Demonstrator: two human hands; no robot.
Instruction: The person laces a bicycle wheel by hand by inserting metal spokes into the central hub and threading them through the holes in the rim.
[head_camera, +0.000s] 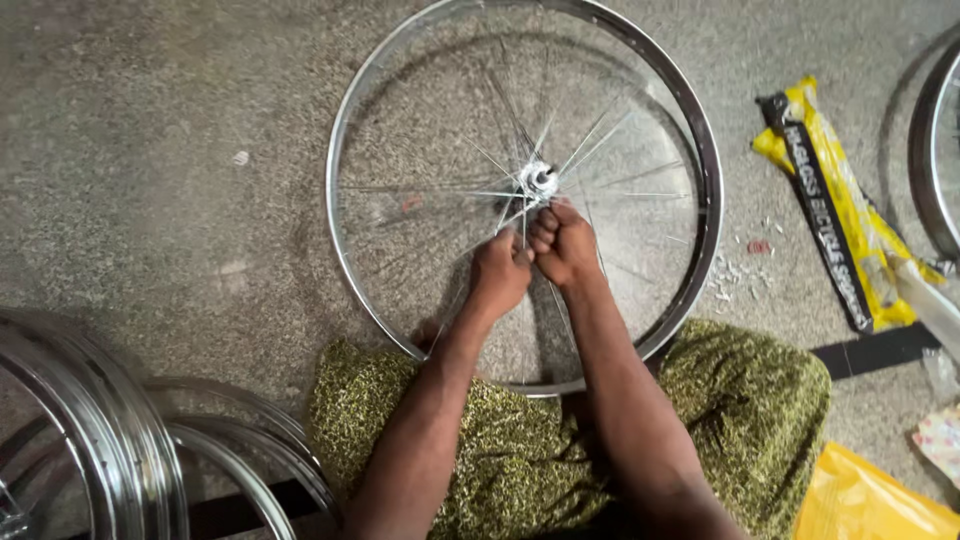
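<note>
On the speckled floor (150, 150), just beyond the person's lap, a bicycle wheel (700, 150) lies flat with its hub (541, 181) at the middle. Both hands meet just near of the hub: the left hand (499, 272) and the right hand (565, 243) have fingers curled together, pinched on thin spokes (610, 130) that fan out from the hub. The right hand is the nearer to the hub. Spare rims (90, 430) are stacked near left; a yellow packet (850, 190) lies well apart at right. Bare floor lies open far left
</note>
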